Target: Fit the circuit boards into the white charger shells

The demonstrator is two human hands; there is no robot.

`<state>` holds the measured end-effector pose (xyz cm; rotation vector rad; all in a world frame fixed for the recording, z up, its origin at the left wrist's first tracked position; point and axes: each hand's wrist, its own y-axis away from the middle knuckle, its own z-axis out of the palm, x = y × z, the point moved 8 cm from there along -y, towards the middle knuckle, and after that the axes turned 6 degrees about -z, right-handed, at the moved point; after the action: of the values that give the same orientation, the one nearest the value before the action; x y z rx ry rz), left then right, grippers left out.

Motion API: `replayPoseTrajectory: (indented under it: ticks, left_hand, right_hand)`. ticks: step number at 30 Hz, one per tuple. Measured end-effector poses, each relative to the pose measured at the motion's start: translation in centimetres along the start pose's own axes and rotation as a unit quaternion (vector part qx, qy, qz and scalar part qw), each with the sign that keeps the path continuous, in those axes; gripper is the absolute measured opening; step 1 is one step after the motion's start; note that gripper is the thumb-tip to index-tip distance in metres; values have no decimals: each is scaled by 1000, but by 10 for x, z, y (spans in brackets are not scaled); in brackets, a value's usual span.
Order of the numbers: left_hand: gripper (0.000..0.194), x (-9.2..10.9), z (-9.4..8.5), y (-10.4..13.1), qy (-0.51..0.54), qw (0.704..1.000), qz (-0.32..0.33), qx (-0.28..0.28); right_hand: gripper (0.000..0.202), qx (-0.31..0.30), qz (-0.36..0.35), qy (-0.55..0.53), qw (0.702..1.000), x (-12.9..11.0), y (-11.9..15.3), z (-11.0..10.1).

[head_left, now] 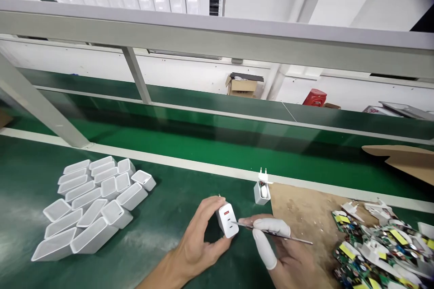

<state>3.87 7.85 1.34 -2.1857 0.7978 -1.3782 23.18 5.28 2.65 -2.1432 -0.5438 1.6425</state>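
My left hand (200, 239) grips a white wall charger (228, 225) between thumb and fingers. Its end face, with one red port and two small dark slots, is turned up toward me. My right hand (276, 244), with white covers on two fingers, is closed on a slim metal pointed tool (281, 235). The tool's tip touches or nearly touches the face beside the slots; I cannot tell which. Beyond my right hand stands an opened charger (262, 192), with its pronged plate and inner parts showing at the top.
Several white open charger shells (91, 207) stand grouped at the left of the green table (162, 203). At the right, brown cardboard (294, 203) lies beside a heap of circuit boards (383, 248) with yellow tape. A grey metal frame (203, 31) crosses beyond the table.
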Motion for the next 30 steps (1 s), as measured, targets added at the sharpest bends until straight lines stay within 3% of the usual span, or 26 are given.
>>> replayPoseTrajectory:
  ticks: [11,19,30]
  left_hand:
    - [73,5,2,-2,-7,999,40,14]
    - [71,11,2,-3,-37,997,67,24]
    - [71,18,3,-1,-83,991,103,12]
  right_hand:
    - [23,1,-13,-31,999,1,0,-1]
    - [27,7,-32,7,999,1,5,1]
    - [20,6,42,65,997,25,13,0]
